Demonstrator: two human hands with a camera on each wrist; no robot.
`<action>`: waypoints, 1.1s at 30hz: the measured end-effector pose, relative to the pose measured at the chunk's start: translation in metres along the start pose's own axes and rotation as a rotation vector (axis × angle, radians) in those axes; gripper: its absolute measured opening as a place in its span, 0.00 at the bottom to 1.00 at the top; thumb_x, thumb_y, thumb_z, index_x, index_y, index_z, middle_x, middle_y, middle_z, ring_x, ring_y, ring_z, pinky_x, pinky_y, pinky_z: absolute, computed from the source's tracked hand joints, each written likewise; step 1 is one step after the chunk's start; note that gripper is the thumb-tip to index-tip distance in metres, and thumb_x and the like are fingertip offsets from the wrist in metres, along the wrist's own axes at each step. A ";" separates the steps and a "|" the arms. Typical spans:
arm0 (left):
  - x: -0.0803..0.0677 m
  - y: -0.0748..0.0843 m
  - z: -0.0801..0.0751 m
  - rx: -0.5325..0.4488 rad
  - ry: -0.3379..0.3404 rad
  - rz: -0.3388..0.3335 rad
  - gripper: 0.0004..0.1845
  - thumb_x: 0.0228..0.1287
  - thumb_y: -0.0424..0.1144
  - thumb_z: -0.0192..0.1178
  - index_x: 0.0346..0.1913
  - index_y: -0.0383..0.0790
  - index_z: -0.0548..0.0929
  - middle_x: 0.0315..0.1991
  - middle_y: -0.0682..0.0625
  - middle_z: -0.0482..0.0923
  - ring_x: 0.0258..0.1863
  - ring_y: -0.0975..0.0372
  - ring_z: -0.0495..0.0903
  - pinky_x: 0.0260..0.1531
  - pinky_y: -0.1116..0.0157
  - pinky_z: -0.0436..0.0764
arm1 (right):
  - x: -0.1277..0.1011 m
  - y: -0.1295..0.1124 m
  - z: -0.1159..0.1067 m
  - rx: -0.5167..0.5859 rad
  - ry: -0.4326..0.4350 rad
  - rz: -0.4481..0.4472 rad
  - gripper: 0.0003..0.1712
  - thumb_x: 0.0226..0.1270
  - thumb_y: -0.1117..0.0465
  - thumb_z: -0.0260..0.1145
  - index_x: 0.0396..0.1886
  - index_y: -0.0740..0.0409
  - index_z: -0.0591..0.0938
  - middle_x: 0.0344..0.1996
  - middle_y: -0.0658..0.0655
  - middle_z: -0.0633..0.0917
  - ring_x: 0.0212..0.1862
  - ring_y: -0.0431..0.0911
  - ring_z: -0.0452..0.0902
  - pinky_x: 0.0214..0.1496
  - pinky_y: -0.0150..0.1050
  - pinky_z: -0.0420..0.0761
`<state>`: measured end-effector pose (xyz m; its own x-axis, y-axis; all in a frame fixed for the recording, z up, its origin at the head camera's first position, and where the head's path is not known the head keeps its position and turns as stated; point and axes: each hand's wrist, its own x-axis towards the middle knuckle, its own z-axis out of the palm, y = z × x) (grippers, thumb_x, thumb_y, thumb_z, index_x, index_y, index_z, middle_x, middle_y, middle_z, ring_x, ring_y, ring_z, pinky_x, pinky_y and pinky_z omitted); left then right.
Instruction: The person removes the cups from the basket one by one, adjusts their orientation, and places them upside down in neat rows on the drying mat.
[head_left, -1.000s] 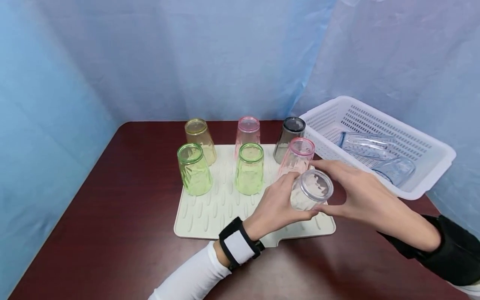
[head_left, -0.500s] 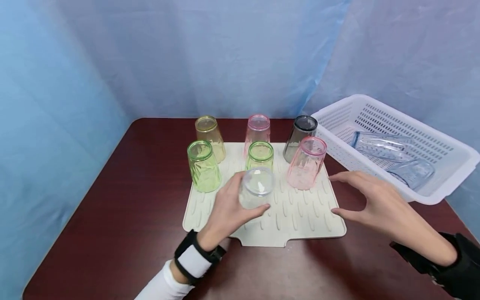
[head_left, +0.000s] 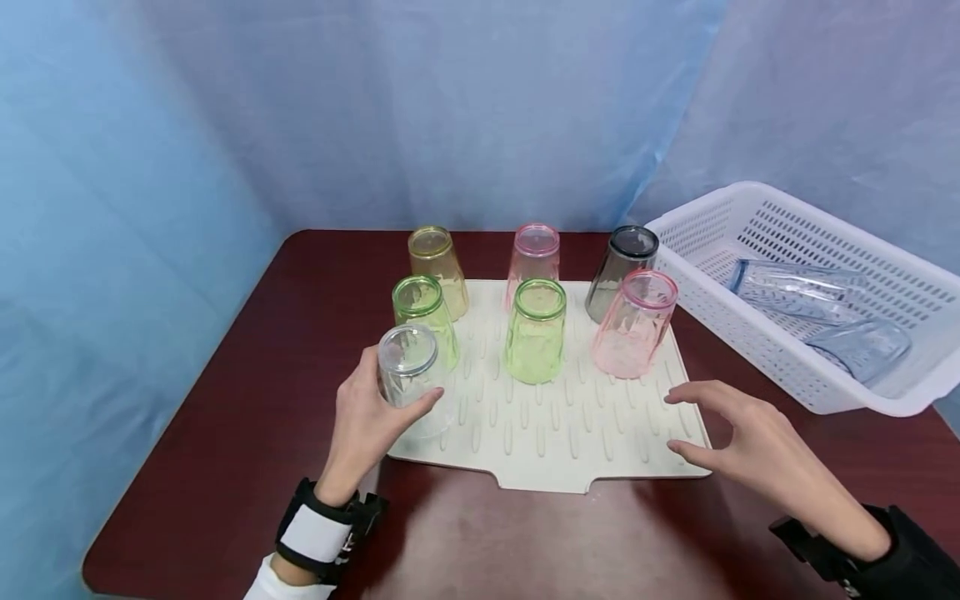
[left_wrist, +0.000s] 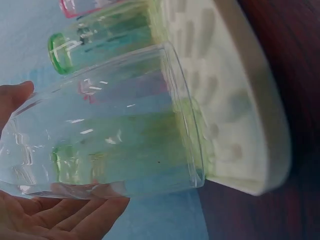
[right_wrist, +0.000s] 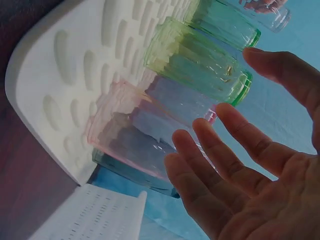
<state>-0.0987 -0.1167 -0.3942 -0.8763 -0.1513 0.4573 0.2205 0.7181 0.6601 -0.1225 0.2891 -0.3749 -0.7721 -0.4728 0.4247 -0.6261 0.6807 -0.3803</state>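
Note:
My left hand [head_left: 358,429] grips a clear glass tumbler [head_left: 411,375], base up, between thumb and fingers at the front left of the cream ribbed drying mat [head_left: 543,473]. In the left wrist view the tumbler's rim is close over the mat's edge. Just behind it is an upside-down green tumbler [head_left: 429,312]. My right hand [head_left: 757,442] holds nothing, its fingers spread and lightly bent, right of the mat. Nearest to it stands a pink tumbler [head_left: 633,333]; another green tumbler [head_left: 536,337] stands mid-row.
A back row of upturned tumblers holds a yellow one [head_left: 442,271], a pink one [head_left: 536,258] and a black one [head_left: 621,271]. At right, a white slotted basket [head_left: 731,350] contains two bluish tumblers lying on their sides, one [head_left: 802,287] behind the other [head_left: 866,346].
The right hand has let go of the clear tumbler and drawn back to the right. My left hand has carried the tumbler leftward across the mat's front. The view has shifted slightly.

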 end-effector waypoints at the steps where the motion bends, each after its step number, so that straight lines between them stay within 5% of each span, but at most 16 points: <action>1: 0.000 -0.003 -0.001 0.009 0.002 -0.012 0.39 0.40 0.43 0.80 0.56 0.33 0.73 0.43 0.43 0.79 0.39 0.54 0.80 0.35 0.55 0.78 | -0.001 0.000 0.002 0.002 0.003 0.001 0.32 0.32 0.63 0.83 0.45 0.50 0.83 0.41 0.46 0.83 0.43 0.38 0.76 0.46 0.21 0.66; 8: -0.004 -0.014 0.000 0.041 0.014 -0.067 0.39 0.40 0.43 0.80 0.55 0.32 0.73 0.41 0.42 0.79 0.38 0.52 0.80 0.33 0.54 0.77 | -0.006 0.003 0.007 -0.004 0.021 0.007 0.31 0.31 0.63 0.83 0.43 0.49 0.83 0.41 0.47 0.83 0.43 0.35 0.76 0.43 0.22 0.67; 33: -0.007 -0.014 -0.002 0.046 0.001 -0.049 0.40 0.40 0.45 0.80 0.57 0.34 0.72 0.44 0.43 0.79 0.40 0.52 0.80 0.35 0.54 0.78 | -0.018 0.012 0.013 -0.005 -0.011 0.084 0.29 0.36 0.63 0.82 0.44 0.49 0.83 0.43 0.50 0.83 0.37 0.44 0.80 0.39 0.26 0.73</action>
<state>-0.0946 -0.1274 -0.4056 -0.8854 -0.1873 0.4255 0.1574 0.7404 0.6535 -0.1176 0.2978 -0.3977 -0.8230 -0.4198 0.3827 -0.5585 0.7210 -0.4102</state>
